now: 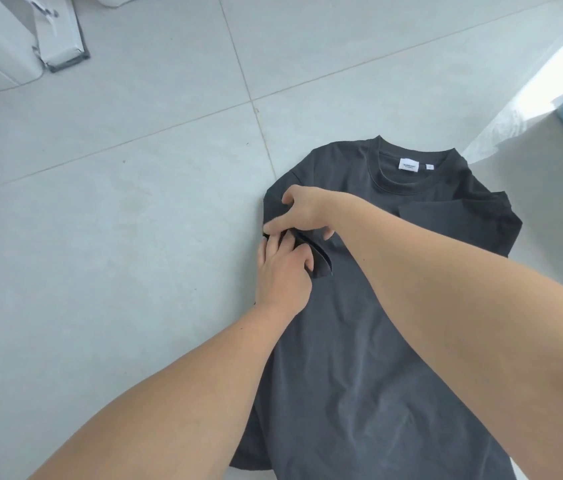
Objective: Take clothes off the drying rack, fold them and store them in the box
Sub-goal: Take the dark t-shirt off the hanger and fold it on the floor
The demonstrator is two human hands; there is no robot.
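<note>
Right of frame centre on the pale tiled floor [117, 220], dark grey T-shirt [359, 323] lying flat, neck up, white neck label [409, 166], right-side sleeve folded inward, left hand [283, 271] and right hand [302, 211] both pinching its left-side sleeve edge.

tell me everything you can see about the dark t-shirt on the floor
The t-shirt is dark charcoal grey, of soft cotton-like knit, with a ribbed round collar and a white label inside the neck. It lies flat on the pale tiled floor, collar away from the person. One sleeve is already folded in across the chest; the other is being folded, held by the left hand and the right hand. The hem runs out of view.
</note>
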